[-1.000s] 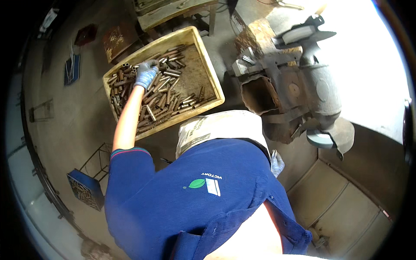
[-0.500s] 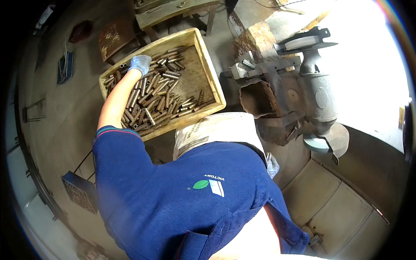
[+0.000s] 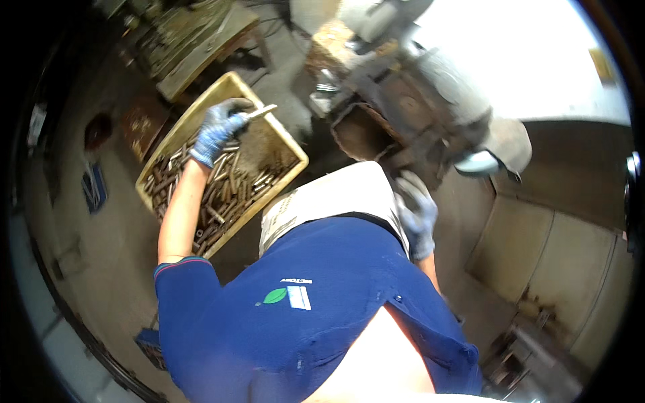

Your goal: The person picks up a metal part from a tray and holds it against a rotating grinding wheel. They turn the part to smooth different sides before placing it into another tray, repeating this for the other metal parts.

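My left hand (image 3: pixel 225 129), in a blue-grey glove, is raised over the far part of a yellowish plastic bin (image 3: pixel 290 142). Its fingers are closed on a short metal tube (image 3: pixel 261 112), whose bright end sticks out to the right. Below it, the bin holds many loose metal tubes (image 3: pixel 232 189), heaped toward the left and near sides. My right hand (image 3: pixel 418 213), also gloved, hangs beside the pale apron (image 3: pixel 329 195) on my lap. Its fingers are stretched and slightly apart, with nothing visible in them.
A bench grinder (image 3: pixel 453 87) with a pale wheel (image 3: pixel 477 163) stands to the right, blurred. In front of it is a rusty open metal box (image 3: pixel 363 138). A worn workbench (image 3: pixel 208 50) stands beyond the bin. Metal panels (image 3: pixel 517 248) line the lower right.
My left hand has risen out of the tube heap, moving right with one tube. My right hand has come forward into fuller view beside the apron. The whole view has shifted and turned.
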`<state>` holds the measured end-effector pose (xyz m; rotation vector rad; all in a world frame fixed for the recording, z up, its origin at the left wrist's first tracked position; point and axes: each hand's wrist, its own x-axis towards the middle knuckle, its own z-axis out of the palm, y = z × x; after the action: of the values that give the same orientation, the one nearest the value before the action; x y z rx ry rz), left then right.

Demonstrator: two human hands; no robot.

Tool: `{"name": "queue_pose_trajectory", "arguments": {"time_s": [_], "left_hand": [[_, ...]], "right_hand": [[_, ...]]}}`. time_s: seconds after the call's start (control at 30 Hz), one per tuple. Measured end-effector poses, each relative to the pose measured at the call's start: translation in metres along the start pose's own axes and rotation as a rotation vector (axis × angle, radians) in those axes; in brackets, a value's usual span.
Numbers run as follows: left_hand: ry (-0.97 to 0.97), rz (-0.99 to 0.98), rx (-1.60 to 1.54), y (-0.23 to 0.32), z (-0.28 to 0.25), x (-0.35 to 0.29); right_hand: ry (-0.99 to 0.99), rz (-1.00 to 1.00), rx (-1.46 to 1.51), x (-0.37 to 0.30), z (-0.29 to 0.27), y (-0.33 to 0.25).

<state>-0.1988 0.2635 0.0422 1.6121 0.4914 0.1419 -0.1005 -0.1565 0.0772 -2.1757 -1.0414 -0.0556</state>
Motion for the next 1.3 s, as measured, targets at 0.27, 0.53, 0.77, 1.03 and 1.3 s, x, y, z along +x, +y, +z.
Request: {"name": "queue_pose_trajectory", "arguments": {"time_s": [0.27, 0.53, 0.77, 1.03, 1.3], "left_hand": [[-0.483, 0.28, 0.21, 0.088, 0.187, 0.023], [-0.579, 0.113, -0.189, 0.082, 0.231, 0.023], [-0.654, -0.086, -0.464, 0.067, 0.277, 0.0], [-0.529, 0.15, -0.132, 0.064, 0.302, 0.005], [-0.694, 0.109, -0.114, 0.06, 0.323, 0.014]], "right_hand": [[-0.094, -0.224, -0.155, 0.077, 0.009, -0.028], [0.266, 0.194, 0.699, 0.024, -0.016, 0.002], [0.433, 0.245, 0.877, -0.004, -0.02, 0.026], [0.557, 0.115, 0.028, -0.033, -0.039, 0.027], [0.687, 0.331, 0.252, -0.041, -0.037, 0.028]]}}
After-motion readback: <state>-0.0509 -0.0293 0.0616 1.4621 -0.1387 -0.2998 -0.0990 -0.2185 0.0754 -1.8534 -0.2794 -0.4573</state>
